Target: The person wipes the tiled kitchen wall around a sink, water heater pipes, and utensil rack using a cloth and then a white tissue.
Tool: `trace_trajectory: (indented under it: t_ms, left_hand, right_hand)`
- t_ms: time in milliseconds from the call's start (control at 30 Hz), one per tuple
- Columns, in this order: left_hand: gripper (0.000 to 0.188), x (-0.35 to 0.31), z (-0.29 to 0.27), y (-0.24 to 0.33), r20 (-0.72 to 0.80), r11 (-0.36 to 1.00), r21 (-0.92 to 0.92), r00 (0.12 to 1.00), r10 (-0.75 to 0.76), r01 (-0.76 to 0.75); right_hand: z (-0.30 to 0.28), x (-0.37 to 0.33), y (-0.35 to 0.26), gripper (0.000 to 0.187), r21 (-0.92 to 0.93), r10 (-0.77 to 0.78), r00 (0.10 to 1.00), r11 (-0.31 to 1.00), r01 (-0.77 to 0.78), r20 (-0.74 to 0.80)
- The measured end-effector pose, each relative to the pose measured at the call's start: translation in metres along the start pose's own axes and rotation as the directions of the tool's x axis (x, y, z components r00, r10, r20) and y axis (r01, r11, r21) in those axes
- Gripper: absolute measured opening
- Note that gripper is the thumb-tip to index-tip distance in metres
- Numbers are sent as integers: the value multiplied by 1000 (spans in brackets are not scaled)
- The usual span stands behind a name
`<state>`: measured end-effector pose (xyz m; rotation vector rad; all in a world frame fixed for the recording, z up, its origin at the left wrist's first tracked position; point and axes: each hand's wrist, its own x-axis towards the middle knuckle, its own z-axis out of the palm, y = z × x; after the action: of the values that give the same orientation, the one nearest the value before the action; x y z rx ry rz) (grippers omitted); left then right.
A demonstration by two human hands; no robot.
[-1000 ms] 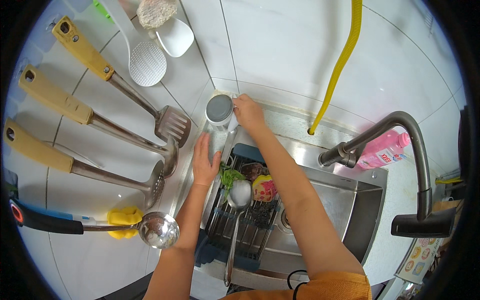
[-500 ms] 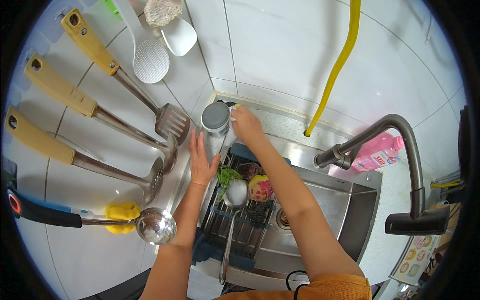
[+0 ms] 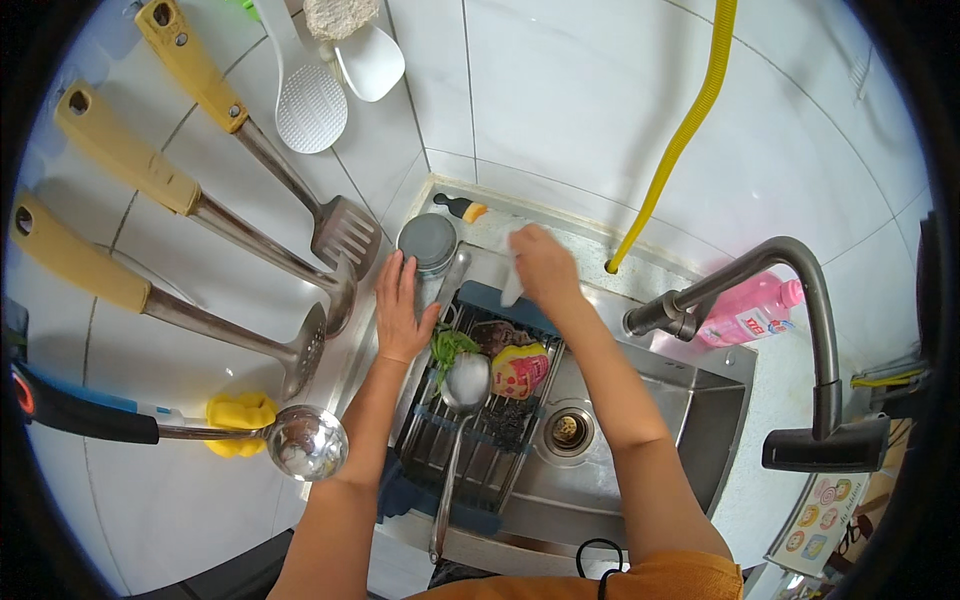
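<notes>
At the sink's far rim, my right hand (image 3: 546,270) is closed on a thin white cloth (image 3: 512,286); its corner shows below my fingers. My left hand (image 3: 402,318) has its fingers stretched out, with the tips at the side of a clear jar with a grey lid (image 3: 428,242). Whether they touch the jar I cannot tell. Between the hands, a silver handle (image 3: 455,275) lies along the sink's edge. Behind the jar is a black handle with an orange band (image 3: 460,208), lying on the ledge.
A drying rack (image 3: 508,484) over the sink (image 3: 640,400) bears a large metal spoon (image 3: 467,385), green leaves (image 3: 452,345), and a yellow-pink packet (image 3: 520,370). A tap (image 3: 800,250) and pink bottle (image 3: 745,312) stand right. Ladles and spatulas (image 3: 345,235) hang left.
My right hand has moved right, away from the jar, along the far rim with the white cloth. The black handle and silver handle show more fully. My left hand stays beside the jar.
</notes>
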<state>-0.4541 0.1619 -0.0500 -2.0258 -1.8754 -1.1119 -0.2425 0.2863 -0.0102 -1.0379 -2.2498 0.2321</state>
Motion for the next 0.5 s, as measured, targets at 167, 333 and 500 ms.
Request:
trace_trajectory:
  t_ms: [167, 333, 500]
  left_hand:
    - [72, -2, 0, -3, -33, 999, -38, 999, -24, 23]
    - [72, 1, 2, 0, -36, 997, -61, 999, -41, 39]
    - [72, -1, -1, -3, -39, 998, -49, 999, -29, 27]
  right_hand:
    - [-33, 22, 23, 21, -316, 28, 957, 941, -123, -289]
    - [-17, 34, 53, 21, -412, -271, 938, 896, 165, -215]
    - [2, 22, 44, 38, -650, -288, 957, 732, 204, -24]
